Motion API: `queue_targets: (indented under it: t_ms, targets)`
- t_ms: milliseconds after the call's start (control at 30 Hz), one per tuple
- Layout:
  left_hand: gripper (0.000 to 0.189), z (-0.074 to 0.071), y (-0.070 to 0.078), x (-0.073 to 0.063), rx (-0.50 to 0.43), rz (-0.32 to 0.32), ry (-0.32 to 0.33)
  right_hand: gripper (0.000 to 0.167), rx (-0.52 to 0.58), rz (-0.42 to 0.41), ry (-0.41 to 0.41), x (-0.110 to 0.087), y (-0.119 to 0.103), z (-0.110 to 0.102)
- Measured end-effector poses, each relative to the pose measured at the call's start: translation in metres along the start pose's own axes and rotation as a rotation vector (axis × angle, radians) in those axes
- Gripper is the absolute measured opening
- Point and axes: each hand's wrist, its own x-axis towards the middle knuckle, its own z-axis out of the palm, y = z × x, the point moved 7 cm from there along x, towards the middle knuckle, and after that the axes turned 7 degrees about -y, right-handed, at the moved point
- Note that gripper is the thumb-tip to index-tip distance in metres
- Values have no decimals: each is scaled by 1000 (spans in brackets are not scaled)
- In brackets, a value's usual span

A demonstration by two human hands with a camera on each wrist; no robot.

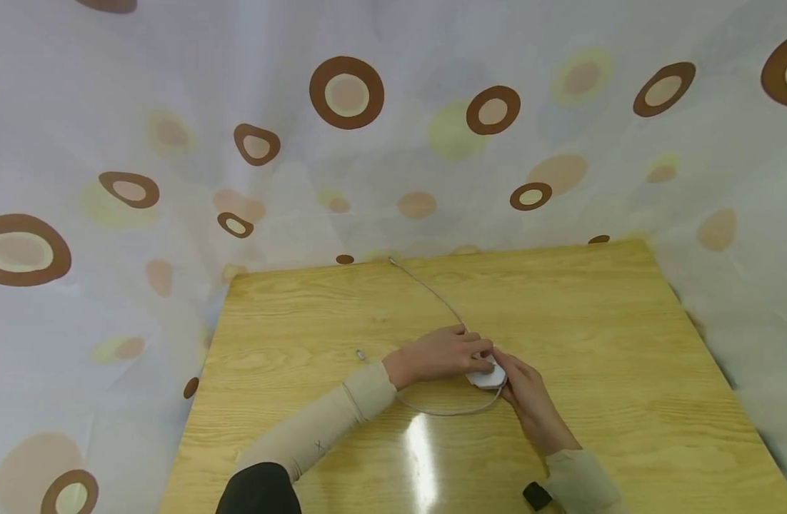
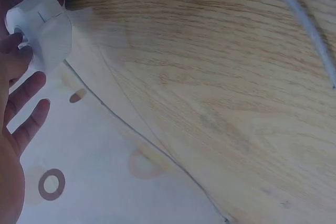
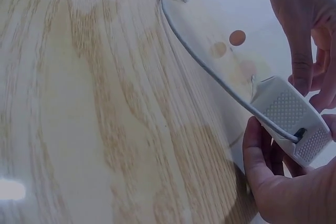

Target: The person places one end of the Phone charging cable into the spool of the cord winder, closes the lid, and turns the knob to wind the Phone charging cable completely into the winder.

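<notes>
A small white plastic cable winder (image 1: 488,378), with angled corners, is between my two hands near the middle of the table. My right hand (image 1: 530,400) grips it from the right side, fingers wrapped along its edge. From the left, my left hand (image 1: 441,355) reaches over, and its thumb and forefinger pinch the face of the winder (image 2: 56,40); its other fingers extend away. The right wrist view shows a dotted surface on the winder (image 3: 286,108) and a slot where a pale cable (image 3: 210,72) comes out.
The cable (image 1: 432,289) runs to a plug end (image 1: 391,261) at the table's back edge. Another stretch loops in front, under the left forearm, towards a second plug (image 1: 361,354). A patterned sheet (image 1: 419,164) borders the wooden table (image 1: 291,314).
</notes>
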Motion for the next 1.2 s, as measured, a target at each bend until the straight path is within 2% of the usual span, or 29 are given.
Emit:
queue_targets:
  t_ms: [467, 833, 967, 1067, 1200]
  targets:
    - [23, -2, 3, 5, 62, 35, -33, 70, -40, 17, -42, 0, 4, -2]
    - [23, 4, 4, 6, 122, -3, -35, 71, -60, 15, 5, -3, 3, -1]
    - [28, 6, 7, 6, 83, -111, 9, 73, -40, 18, 22, -3, 4, -1]
    - [34, 9, 10, 7, -7, -238, 55, 74, -26, 16, 33, -2, 4, -1]
    - [28, 16, 13, 7, -140, -438, 84, 73, -18, 1, 44, -2, 4, 0]
